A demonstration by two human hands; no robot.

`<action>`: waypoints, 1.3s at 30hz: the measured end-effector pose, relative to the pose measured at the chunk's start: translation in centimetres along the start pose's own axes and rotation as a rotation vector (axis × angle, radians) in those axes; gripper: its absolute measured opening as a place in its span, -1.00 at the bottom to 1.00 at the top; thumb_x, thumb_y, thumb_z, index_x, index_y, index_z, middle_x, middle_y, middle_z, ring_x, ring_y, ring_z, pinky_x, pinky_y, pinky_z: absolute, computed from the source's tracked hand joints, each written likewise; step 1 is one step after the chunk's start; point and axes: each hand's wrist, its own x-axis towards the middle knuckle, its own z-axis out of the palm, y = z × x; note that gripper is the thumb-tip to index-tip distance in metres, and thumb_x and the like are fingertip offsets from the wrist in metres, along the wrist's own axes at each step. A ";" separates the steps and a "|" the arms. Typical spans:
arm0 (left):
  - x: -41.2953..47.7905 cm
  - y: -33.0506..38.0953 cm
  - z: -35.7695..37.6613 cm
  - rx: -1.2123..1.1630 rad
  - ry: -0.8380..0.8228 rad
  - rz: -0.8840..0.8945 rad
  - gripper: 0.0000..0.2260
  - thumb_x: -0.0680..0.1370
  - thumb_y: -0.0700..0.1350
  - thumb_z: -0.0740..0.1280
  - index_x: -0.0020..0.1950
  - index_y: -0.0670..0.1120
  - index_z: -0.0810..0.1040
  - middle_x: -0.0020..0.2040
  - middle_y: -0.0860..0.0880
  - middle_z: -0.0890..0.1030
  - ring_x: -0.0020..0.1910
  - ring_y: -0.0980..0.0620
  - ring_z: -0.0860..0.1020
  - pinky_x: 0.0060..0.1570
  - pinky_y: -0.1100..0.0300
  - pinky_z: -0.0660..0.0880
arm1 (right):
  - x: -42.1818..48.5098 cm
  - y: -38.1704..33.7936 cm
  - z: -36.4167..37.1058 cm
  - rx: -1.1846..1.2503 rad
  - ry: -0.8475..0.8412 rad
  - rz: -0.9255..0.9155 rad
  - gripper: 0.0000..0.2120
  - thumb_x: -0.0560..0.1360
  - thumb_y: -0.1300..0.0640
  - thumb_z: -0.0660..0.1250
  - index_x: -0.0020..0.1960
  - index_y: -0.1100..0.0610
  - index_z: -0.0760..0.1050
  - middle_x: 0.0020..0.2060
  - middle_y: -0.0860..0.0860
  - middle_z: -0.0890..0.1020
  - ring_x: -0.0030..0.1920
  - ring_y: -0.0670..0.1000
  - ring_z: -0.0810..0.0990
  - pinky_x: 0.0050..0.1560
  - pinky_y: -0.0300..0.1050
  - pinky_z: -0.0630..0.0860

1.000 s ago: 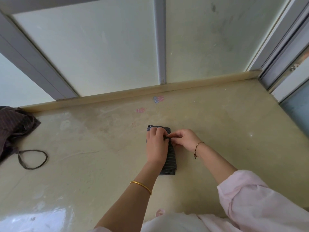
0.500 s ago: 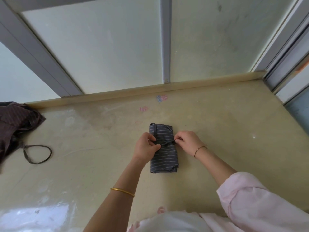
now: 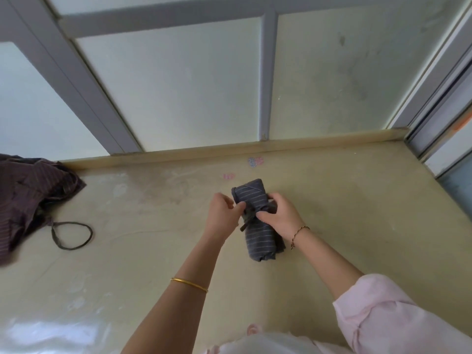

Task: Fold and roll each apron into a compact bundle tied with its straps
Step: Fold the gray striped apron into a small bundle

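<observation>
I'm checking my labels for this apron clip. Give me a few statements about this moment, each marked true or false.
1. The grey apron is rolled into a bundle. True.
2. The left hand and the right hand both hold its strap. True.
3. The brown apron is rolled too. False: it lies in a loose heap.
4. The bangle is on the right wrist. False: it is on the left.

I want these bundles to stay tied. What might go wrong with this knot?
The strap leaves only a short tail below the knot, so the tie may slip once the left hand and right hand let go. The rolled apron flares wider below the tie, so that end might unroll.
</observation>
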 end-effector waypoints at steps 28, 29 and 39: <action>-3.4 31.6 -23.7 -0.429 -0.373 0.526 -0.90 0.56 -0.17 0.24 -0.15 -0.10 0.49 -0.20 -0.04 0.56 -0.16 0.02 0.55 -0.09 0.15 0.49 | 0.7 -32.1 -10.2 0.387 0.132 -0.704 -0.61 0.42 0.03 0.43 0.20 0.04 0.42 0.12 0.04 0.60 0.14 0.06 0.60 0.18 0.15 0.52; -3.4 33.0 -24.3 -0.386 -0.366 0.541 -0.91 0.56 -0.14 0.26 -0.13 -0.09 0.51 -0.20 -0.03 0.58 -0.16 0.02 0.56 -0.07 0.15 0.50 | 0.8 -33.1 -10.9 0.375 0.148 -0.728 -0.64 0.44 0.05 0.42 0.19 0.03 0.42 0.11 0.04 0.60 0.13 0.05 0.60 0.18 0.16 0.52; -2.4 45.6 -27.4 0.179 0.128 0.869 -0.94 0.52 -0.22 0.37 -0.15 -0.11 0.54 -0.21 -0.06 0.60 -0.25 0.08 0.57 -0.26 0.33 0.54 | 4.1 -41.9 -16.0 0.267 0.386 -0.873 -0.60 0.47 0.07 0.39 0.23 0.03 0.31 0.03 -0.09 0.55 0.01 -0.11 0.57 -0.06 -0.22 0.54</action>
